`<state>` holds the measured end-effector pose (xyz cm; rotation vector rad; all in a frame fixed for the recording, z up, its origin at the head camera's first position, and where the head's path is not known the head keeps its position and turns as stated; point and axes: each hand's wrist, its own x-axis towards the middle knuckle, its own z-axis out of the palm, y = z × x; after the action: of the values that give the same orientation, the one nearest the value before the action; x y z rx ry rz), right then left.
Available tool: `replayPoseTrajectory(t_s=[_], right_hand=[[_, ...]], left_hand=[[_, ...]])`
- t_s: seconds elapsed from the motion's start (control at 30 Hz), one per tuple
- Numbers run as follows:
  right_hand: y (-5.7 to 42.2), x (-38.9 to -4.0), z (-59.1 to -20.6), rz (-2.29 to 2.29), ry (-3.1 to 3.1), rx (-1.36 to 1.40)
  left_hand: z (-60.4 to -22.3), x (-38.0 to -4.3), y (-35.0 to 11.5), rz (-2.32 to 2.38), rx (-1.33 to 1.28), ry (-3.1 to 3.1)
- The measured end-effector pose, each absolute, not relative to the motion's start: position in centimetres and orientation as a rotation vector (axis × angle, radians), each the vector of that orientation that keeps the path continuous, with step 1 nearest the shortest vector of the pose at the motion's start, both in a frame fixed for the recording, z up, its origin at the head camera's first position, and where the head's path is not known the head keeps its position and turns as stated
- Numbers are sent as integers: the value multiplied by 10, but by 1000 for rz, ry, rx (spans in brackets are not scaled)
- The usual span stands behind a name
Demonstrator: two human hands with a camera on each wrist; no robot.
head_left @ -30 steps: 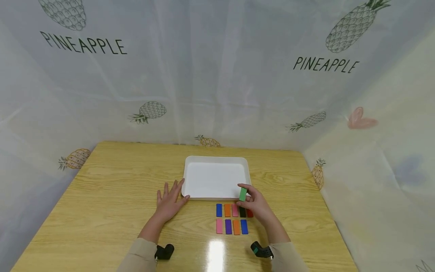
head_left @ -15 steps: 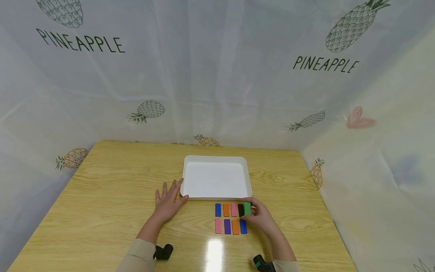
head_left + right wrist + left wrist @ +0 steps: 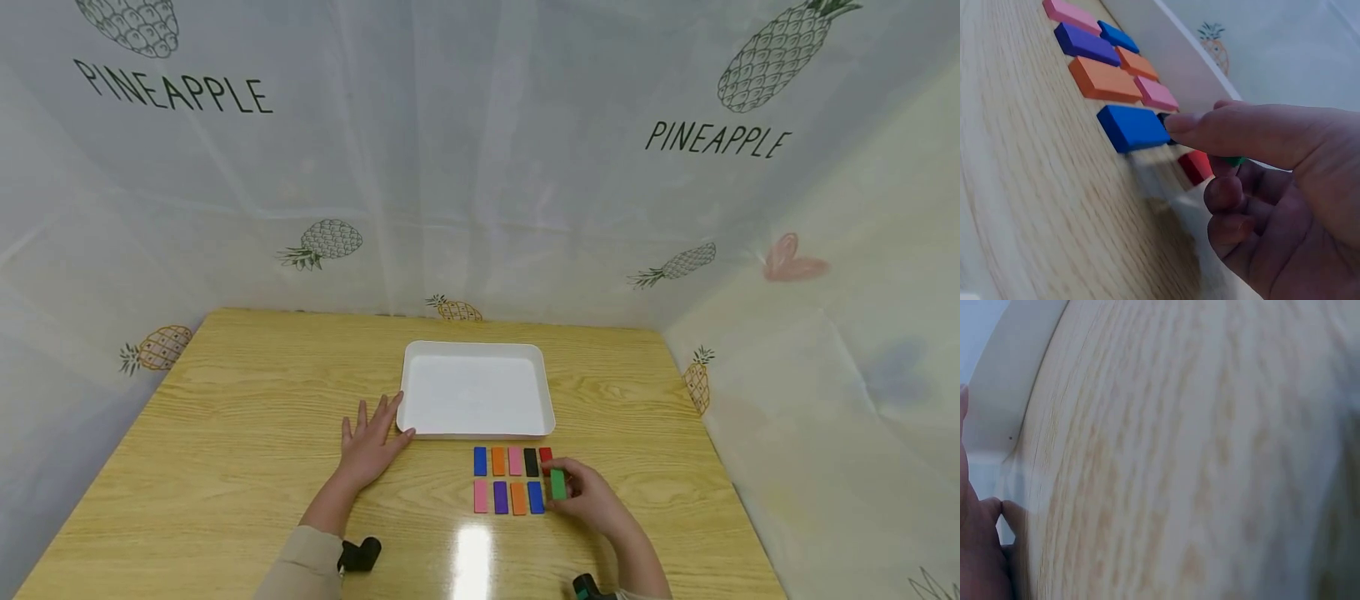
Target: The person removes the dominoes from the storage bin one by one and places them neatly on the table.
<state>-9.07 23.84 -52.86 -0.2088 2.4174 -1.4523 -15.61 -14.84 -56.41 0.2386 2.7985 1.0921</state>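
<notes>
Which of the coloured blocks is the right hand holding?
The green block, pinched in the right hand at the near row's right end; no hand touches the others.

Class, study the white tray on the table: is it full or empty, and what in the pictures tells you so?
Empty. In the head view the white tray shows only its bare floor; the coloured blocks all lie on the table in front of it.

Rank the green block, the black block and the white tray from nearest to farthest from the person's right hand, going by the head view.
1. Green block: held in the right hand.
2. Black block: back row, just left of the hand.
3. White tray: behind the rows.
</notes>
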Motion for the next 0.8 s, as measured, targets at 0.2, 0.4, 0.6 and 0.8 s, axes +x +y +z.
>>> replayPoseTrajectory(t_s=[0.2,0.4,0.6,0.8], right_hand=[[242,-86,-531,-1334,2497,-224],[243,-83,-534,-1264,2529,-277],[244,-82,-535,-1242,2527,-301],[249,-81,-537,-1252,2545,-315]], left_hand=[[-564,-156,-148,1093,241,2796],[-566,-157,-148,1090,245,2805],[-566,-157,-149,1088,245,2808],[-567,-157,-149,1091,249,2808]])
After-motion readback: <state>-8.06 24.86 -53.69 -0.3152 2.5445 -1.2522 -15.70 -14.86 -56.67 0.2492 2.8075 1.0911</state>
